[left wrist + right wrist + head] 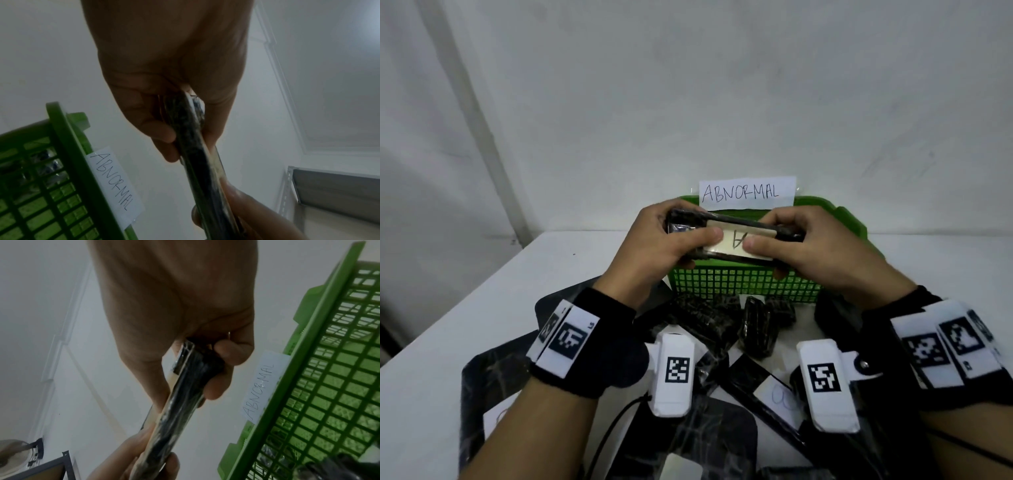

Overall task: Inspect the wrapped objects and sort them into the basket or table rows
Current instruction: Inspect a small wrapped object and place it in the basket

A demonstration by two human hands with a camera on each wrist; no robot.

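Both hands hold one flat black wrapped object point(732, 236) above the green basket point(739, 284), its white label with the letter A facing me. My left hand point(671, 240) grips its left end, thumb on the label's edge. My right hand point(791, 240) grips the right end the same way. In the left wrist view the wrapped object point(195, 146) shows edge-on between thumb and fingers; the right wrist view shows the wrapped object point(185, 394) likewise. The basket point(61, 162) point(308, 369) carries a paper sign reading ABNORMAL point(746, 192).
Several black wrapped objects point(722, 322) lie on the white table point(482, 308) in front of the basket, some small, some flat and large point(496, 383). One near my right wrist shows a white label point(780, 394). A white wall stands close behind.
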